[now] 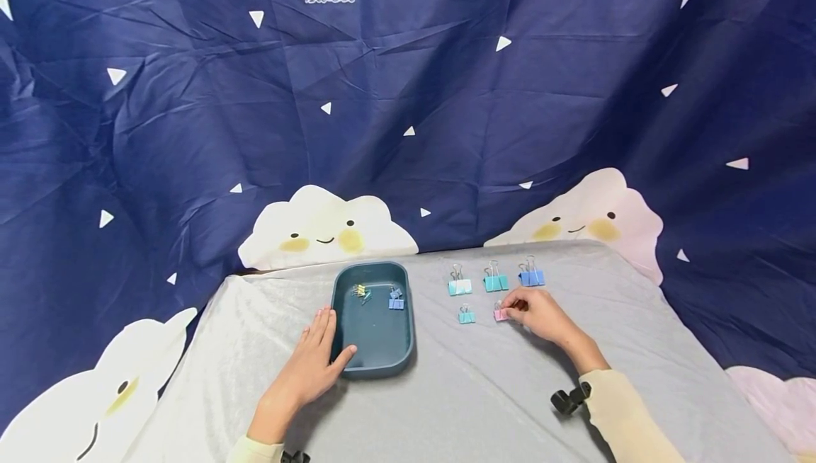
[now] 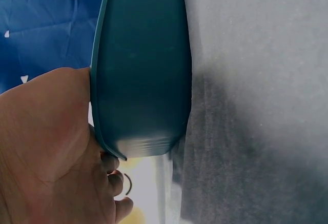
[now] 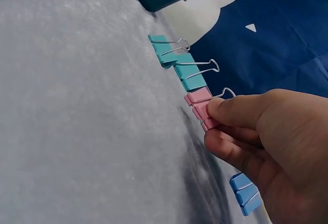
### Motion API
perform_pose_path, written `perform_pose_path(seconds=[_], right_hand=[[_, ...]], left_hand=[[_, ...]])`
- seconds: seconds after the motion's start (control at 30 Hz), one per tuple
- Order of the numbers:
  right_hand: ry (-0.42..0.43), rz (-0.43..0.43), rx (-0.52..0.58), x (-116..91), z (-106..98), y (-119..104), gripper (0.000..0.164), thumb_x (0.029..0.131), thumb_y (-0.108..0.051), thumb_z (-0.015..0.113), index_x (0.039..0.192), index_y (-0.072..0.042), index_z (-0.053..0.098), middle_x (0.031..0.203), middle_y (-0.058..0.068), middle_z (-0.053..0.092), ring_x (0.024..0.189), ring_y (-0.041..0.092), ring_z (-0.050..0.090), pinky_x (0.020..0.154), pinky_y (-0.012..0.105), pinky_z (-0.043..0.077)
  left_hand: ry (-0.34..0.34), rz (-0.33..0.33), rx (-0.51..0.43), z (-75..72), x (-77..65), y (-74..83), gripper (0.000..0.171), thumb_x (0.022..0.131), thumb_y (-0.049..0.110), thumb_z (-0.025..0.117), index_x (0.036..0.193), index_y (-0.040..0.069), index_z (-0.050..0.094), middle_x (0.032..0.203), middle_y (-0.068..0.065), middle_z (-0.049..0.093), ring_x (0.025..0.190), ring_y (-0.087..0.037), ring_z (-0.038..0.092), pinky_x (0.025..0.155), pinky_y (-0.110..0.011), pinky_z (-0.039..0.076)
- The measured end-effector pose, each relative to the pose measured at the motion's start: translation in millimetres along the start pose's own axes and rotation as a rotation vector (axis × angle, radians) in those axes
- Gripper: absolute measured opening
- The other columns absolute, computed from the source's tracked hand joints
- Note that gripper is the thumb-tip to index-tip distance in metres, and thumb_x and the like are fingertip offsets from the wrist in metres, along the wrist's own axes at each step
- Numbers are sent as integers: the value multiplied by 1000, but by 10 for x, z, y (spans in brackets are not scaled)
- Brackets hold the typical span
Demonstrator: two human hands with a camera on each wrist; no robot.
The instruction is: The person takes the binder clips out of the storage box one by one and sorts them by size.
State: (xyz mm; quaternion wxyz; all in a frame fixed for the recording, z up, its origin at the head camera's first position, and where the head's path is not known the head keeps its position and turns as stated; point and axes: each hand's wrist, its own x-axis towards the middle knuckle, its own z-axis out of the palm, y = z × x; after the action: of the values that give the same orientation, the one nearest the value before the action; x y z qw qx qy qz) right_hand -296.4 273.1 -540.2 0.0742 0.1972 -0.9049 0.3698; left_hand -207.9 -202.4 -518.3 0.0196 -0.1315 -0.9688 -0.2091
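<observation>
My right hand [image 1: 537, 313] pinches a small pink binder clip [image 3: 200, 106] between thumb and fingertips, close over the grey cloth. Left of it stands a small teal binder clip [image 1: 467, 317]. Behind them is a row of larger clips: a light teal binder clip [image 1: 460, 287], a teal binder clip [image 1: 495, 282] and a blue binder clip [image 1: 531, 277]. My left hand [image 1: 312, 362] rests on the left rim of a dark teal tray [image 1: 372, 371], fingers and thumb spread. Inside the tray lie small blue binder clips [image 1: 396, 303] and a few yellow and green clips [image 1: 360, 292].
A grey cloth [image 1: 459, 406] covers the table, its back edge meeting a dark blue curtain [image 1: 408, 95] printed with clouds and triangles. The tray stands to the left of the clips on the cloth.
</observation>
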Motion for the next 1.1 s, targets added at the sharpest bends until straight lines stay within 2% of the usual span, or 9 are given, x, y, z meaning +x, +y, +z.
perform_pose_path(seconds=[0.37,0.57,0.67,1.1], right_hand=[[-7,46,-45,10,40,77,3,93,-4,80,91,-5,78,84,1,73,74,4,61,66,22,53],[-14,73,-45,6,44,112,8,94,-9,80,92,-2,76,83,0,72,72,5,59,66,22,51],[-7,66,-48,-1,34,121,5,94,-6,79,93,-3,76,83,1,71,71,4,58,66,23,51],[16,55,-44,-3,60,111,8,95,-7,79,96,0,76,87,4,70,71,4,58,63,23,50]], left_hand=[[-16,-10,-1,-1,-1,1,88,109,46,58,167,-8,20,176,-27,16,165,-44,15,131,-66,19],[-14,-11,1,4,3,4,88,109,46,58,167,-8,20,176,-26,16,165,-43,15,131,-66,19],[-14,-8,4,5,9,9,88,109,47,57,167,-7,20,177,-26,16,165,-43,15,131,-66,19],[2,-5,-1,-7,2,25,87,108,43,59,166,-9,21,176,-27,17,165,-44,16,131,-66,19]])
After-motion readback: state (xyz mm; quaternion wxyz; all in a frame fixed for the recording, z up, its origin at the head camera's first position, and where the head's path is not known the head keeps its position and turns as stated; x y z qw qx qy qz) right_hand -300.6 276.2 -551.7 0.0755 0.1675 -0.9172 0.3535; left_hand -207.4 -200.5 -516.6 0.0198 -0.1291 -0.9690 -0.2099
